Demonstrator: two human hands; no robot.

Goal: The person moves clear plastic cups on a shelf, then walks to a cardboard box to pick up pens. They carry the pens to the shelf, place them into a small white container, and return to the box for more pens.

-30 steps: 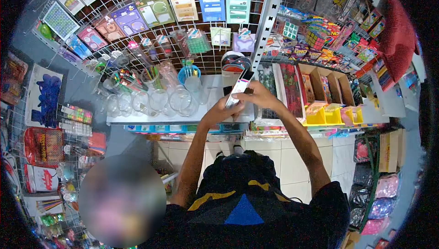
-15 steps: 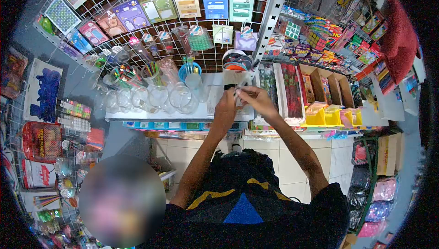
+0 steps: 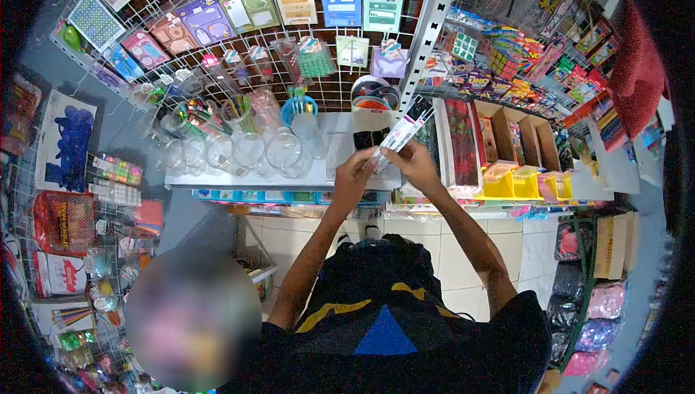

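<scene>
Holding a slim packet (image 3: pixel 405 130), both hands hover over clear jars (image 3: pixel 250 151).

"UNO" can be read on the card-game boxes (image 3: pixel 483 77) on the right-hand shelf; other print is too small.

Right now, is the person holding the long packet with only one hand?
No, both the left hand and the right hand grip the long packet above the white shelf.

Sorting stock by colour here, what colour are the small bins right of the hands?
Bright yellow bins, seen in the head view, the only one.
</scene>
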